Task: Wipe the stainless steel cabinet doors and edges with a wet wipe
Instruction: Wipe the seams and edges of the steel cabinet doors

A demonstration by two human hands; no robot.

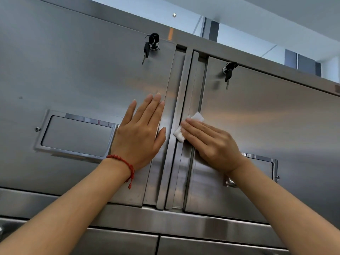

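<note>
Two stainless steel cabinet doors fill the view, the left door (pixel 77 74) and the right door (pixel 266 115), split by a vertical steel post (pixel 176 126). My left hand (pixel 139 137) lies flat with straight fingers on the left door's right edge. My right hand (pixel 211 144) presses a folded white wet wipe (pixel 195 119) with straight fingers against the post and the right door's left edge. Most of the wipe is hidden under the fingers.
Each door has a lock with a hanging black key, left (pixel 150 45) and right (pixel 229 70), above my hands. A recessed handle (pixel 77 134) sits on the left door; another (pixel 265 166) is partly behind my right wrist. Lower doors (pixel 128 243) lie below a horizontal rail.
</note>
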